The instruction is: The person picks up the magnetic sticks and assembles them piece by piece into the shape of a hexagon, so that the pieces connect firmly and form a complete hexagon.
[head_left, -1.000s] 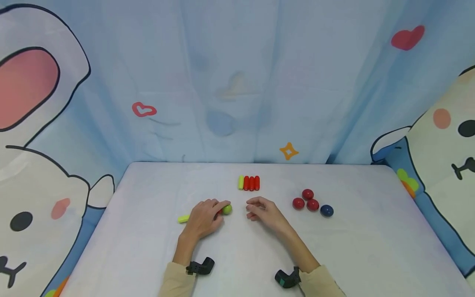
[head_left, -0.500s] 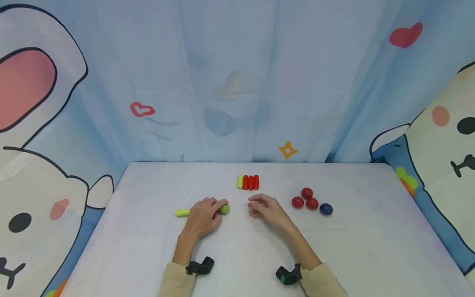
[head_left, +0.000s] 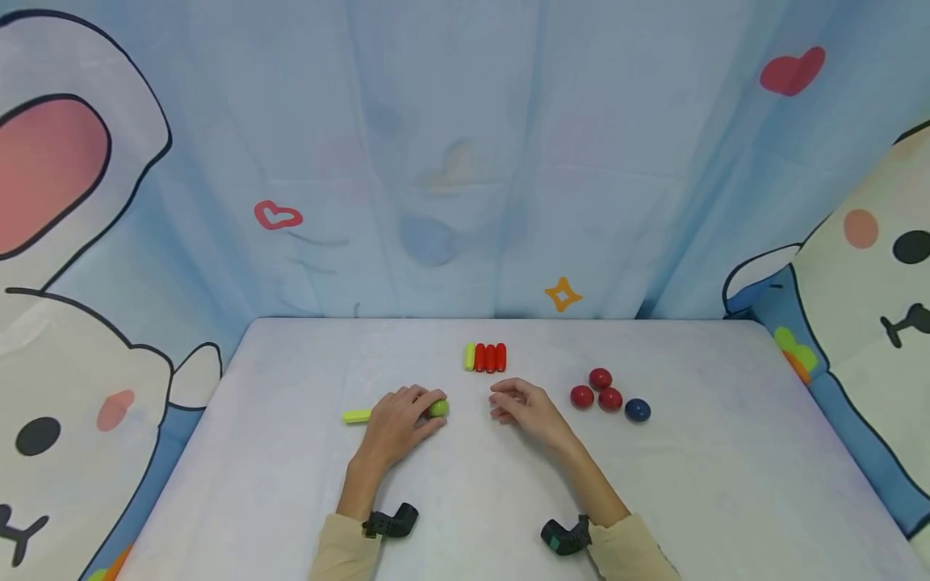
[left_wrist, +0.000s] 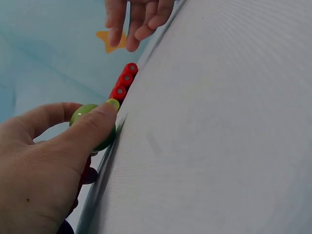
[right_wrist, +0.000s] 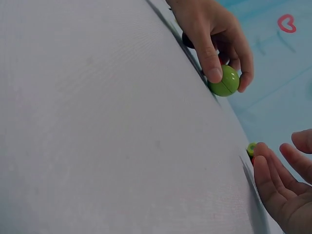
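Note:
My left hand (head_left: 403, 415) lies low over the white table, with thumb and index finger on either side of a glossy green ball (right_wrist: 225, 84). A yellow-green rod (head_left: 356, 416) pokes out from behind this hand on the left. Under the palm, red and dark round pieces show in part in the left wrist view; the hand hides the rest. To the right, my right hand (head_left: 526, 407) hovers with loosely bent fingers and nothing in them. Beyond both hands stands a side-by-side row of one yellow-green rod (head_left: 469, 357) and three red rods (head_left: 490, 357) with holed ends.
Three red balls (head_left: 609, 399) and a dark blue ball (head_left: 638, 410) sit together right of the right hand. The white-covered table (head_left: 291, 500) ends at a printed blue curtain (head_left: 436, 266) at the back. Each wrist wears a black camera (head_left: 392, 520).
The rod left of my left hand has swung from slanted to level. The left thumb has come forward alongside the green ball, which shifted slightly left. My right hand has barely moved.

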Demonstrator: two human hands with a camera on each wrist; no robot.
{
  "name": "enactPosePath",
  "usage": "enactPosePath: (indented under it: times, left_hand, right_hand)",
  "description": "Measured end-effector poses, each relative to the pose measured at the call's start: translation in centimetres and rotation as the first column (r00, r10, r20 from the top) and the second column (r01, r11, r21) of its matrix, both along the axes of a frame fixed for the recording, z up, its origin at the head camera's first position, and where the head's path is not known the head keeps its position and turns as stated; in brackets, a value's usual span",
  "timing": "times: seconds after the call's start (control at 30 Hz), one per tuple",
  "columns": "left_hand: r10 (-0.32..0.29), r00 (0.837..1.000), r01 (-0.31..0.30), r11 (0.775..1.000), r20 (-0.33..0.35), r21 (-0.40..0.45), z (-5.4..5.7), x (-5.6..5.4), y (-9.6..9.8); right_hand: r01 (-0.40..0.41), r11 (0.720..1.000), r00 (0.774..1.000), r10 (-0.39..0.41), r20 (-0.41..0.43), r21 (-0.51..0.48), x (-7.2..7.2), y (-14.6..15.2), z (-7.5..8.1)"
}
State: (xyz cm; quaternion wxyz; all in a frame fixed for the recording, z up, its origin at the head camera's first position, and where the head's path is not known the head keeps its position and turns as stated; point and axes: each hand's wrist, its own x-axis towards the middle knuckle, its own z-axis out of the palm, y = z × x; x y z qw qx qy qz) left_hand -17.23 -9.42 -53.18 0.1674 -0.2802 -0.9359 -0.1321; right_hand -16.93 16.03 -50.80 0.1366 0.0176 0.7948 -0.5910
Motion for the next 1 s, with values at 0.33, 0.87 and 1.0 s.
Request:
enactPosePath:
  times: [0.33,0.87,1.0]
  left_hand:
    - [0.001,1.0,-0.001,1.0,0.004,0.027,-0.12,0.01,0.07]
    - [0.009,1.0,-0.01,0.999,0.018,0.053,-0.22,0.01,0.11]
    - [0.01,1.0,-0.011,0.999,0.019,0.041,-0.25,-0.04,0.09]
  right_hand:
    - [0.027,0.999,1.0,-0.026,-0.007,0.042,-0.11,-0.04,-0.12]
    - [0.042,0.993,0.999,-0.04,-0.016,0.11,-0.28,-0.02,-0.12]
    - [0.046,0.99,0.999,-0.043,-0.028,0.133,-0.62,-0.05,-0.12]
